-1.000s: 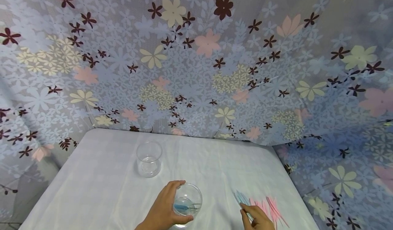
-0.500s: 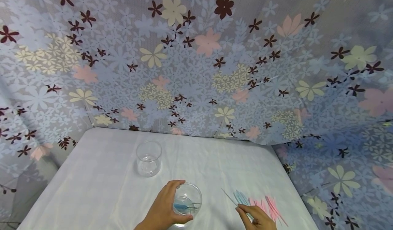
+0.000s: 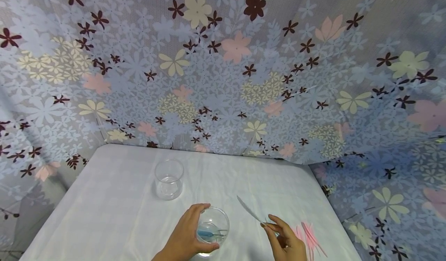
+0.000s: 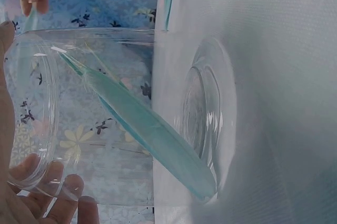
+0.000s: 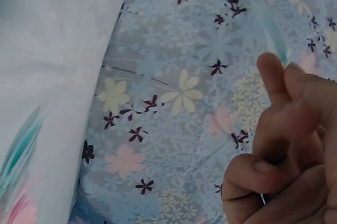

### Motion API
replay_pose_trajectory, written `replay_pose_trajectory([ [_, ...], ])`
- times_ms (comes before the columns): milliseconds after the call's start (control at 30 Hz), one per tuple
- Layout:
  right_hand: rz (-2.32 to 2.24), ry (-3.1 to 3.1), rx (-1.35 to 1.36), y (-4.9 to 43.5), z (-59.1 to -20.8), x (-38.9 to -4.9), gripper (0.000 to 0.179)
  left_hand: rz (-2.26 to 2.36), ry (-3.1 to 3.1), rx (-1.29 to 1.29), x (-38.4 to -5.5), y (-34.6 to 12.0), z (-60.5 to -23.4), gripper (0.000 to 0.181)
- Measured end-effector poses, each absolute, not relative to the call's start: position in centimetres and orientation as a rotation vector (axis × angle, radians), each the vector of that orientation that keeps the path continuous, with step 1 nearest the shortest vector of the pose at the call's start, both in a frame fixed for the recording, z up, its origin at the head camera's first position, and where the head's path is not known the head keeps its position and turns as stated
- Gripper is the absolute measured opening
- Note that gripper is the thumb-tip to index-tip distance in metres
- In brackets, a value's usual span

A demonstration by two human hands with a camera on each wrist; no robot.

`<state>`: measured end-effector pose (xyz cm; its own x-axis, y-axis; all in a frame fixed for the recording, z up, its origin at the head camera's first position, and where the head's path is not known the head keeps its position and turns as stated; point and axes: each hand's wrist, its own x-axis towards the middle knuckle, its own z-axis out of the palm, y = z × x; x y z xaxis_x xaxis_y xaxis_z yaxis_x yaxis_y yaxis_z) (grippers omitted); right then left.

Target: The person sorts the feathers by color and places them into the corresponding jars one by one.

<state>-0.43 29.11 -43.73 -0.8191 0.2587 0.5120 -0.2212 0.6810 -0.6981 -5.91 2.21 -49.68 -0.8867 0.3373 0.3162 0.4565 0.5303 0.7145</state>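
My left hand (image 3: 184,234) grips a clear jar (image 3: 215,214) near its rim, thumb and fingers on opposite sides. Inside lean pale blue-green feathers (image 4: 142,121), quills towards the mouth and tips at the base, as the left wrist view shows. To the right, my right hand (image 3: 287,239) pinches one more blue-green feather (image 3: 248,207) by its quill between thumb and forefinger. Its vane points up and left towards the jar, apart from it. Loose blue-green feathers (image 5: 21,150) lie on the table below, mostly hidden behind the right hand in the head view.
Pink feathers (image 3: 311,237) lie at the table's right front, beside the right hand. A second clear jar (image 3: 169,179) stands further back, left of the held one. White cloth covers the table (image 3: 111,206); a flowered curtain (image 3: 223,79) hangs behind and along the right side.
My right hand has lifted a single feather from the blue-green pile and moved it up and leftwards, turning it broad side into view. The left hand and jar have stayed put.
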Motion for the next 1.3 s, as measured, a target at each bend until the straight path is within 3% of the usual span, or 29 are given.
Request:
replay_pose_trajectory([
  [200, 1.186, -2.306, -0.138, 28.3, -42.6, -0.3, 0.022, -1.277, -2.606, -0.689, -6.0, 2.2, -49.7, 0.096],
  [467, 1.078, -2.152, 0.305, 29.4, -44.1, -1.2, 0.036, -1.299, -2.613, -0.681, -6.0, 2.2, -49.6, 0.097],
  [1300, 1.304, -2.349, 0.619, 26.2, -43.4, -3.1, 0.018, -1.245, -2.589, -0.693, -6.0, 2.3, -49.9, 0.095],
])
